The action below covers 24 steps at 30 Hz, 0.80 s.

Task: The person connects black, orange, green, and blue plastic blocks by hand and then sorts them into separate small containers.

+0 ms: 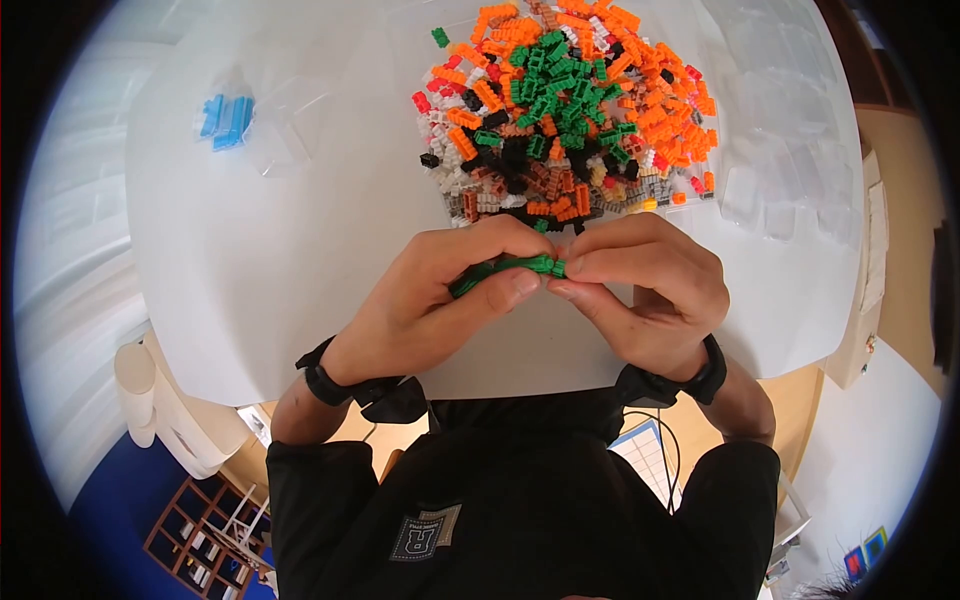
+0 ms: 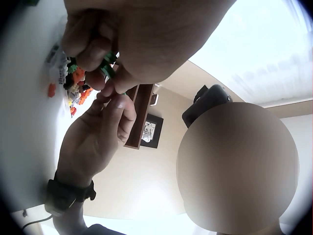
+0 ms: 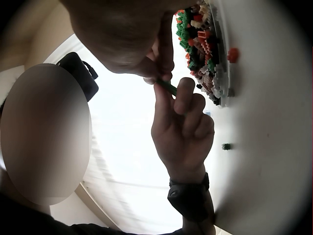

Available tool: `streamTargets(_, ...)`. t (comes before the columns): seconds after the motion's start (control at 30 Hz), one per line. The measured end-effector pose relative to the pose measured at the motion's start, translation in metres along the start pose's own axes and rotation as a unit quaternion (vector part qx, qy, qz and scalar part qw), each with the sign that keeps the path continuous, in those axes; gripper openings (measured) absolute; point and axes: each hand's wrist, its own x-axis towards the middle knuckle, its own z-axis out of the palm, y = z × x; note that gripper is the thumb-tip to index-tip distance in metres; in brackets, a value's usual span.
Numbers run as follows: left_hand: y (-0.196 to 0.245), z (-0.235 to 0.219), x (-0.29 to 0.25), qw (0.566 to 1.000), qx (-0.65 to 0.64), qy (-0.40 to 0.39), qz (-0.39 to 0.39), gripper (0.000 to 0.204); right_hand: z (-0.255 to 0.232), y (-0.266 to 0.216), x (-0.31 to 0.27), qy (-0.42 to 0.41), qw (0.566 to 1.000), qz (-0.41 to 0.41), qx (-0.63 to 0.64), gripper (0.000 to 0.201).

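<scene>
Close to the table's front edge, both hands meet over a short row of joined green building bricks (image 1: pixel 538 264). The left hand (image 1: pixel 430 290) grips most of the row, with thumb and forefinger along its sides and the rest running back into the palm. At the row's right end, the right hand (image 1: pixel 655 285) pinches a small green piece between thumb and fingertips. In the right wrist view the green row (image 3: pixel 167 87) shows as a thin strip between the two hands; in the left wrist view, fingers cover much of the green bricks (image 2: pixel 107 68).
Just beyond the hands, a heap of small bricks (image 1: pixel 565 110), orange, green, black, white and brown, lies in a clear tray (image 3: pixel 226 34). A loose green brick (image 1: pixel 440 38) lies beside it. Blue pieces (image 1: pixel 232 122) stand at left; clear plastic boxes (image 1: pixel 780 190) at right.
</scene>
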Motion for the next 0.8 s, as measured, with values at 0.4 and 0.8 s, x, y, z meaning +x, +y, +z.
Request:
streamTargets(0.4, 0.0004, -0.0035, 0.0002, 0.999, 0.038, -0.012, 0.022, 0.017, 0.0005, -0.0004, 0.0005, -0.002, 1.000, -0.008, -0.006, 0.022)
streamTargets(0.8, 0.0015, -0.0027, 0.0009, 0.998, 0.050, -0.001, 0.038, 0.017, 0.0008, 0.0002, 0.0001, -0.002, 1.000, -0.015, 0.002, 0.021)
